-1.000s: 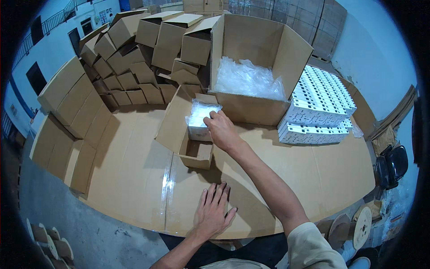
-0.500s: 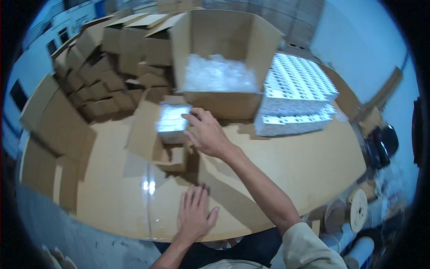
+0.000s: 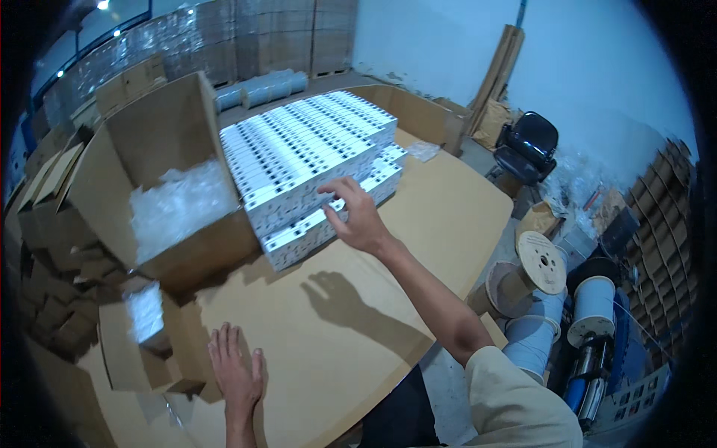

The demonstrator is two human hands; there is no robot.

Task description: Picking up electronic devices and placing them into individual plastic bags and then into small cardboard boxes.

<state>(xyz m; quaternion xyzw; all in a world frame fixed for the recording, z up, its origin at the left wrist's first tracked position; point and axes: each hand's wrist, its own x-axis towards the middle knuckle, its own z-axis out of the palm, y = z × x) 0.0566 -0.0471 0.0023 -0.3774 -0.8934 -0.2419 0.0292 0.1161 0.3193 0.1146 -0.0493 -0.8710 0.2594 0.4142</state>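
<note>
My right hand (image 3: 354, 218) hovers at the front side of a stack of small white boxes (image 3: 306, 153), its fingers curved and apart, with nothing in them. Whether a fingertip touches the stack I cannot tell. My left hand (image 3: 237, 375) lies with spread fingers on the brown table (image 3: 321, 358), beside a small open carton (image 3: 119, 355). Inside that carton, toward its far end, sits a white block in shiny clear wrap (image 3: 146, 313). The rest of the carton's inside shows bare cardboard.
Behind the small carton stands a large open box (image 3: 205, 254) holding crumpled clear plastic bags (image 3: 179, 205). More brown cartons (image 3: 56, 291) crowd the left side. Right of the table are a black chair (image 3: 529, 148) and cable spools (image 3: 541, 261). Wrapped pallets (image 3: 261, 37) line the back.
My right hand has left the wrapped block in the small carton and moved right to the white stack. The view has swung to the right. My left hand still rests on the table.
</note>
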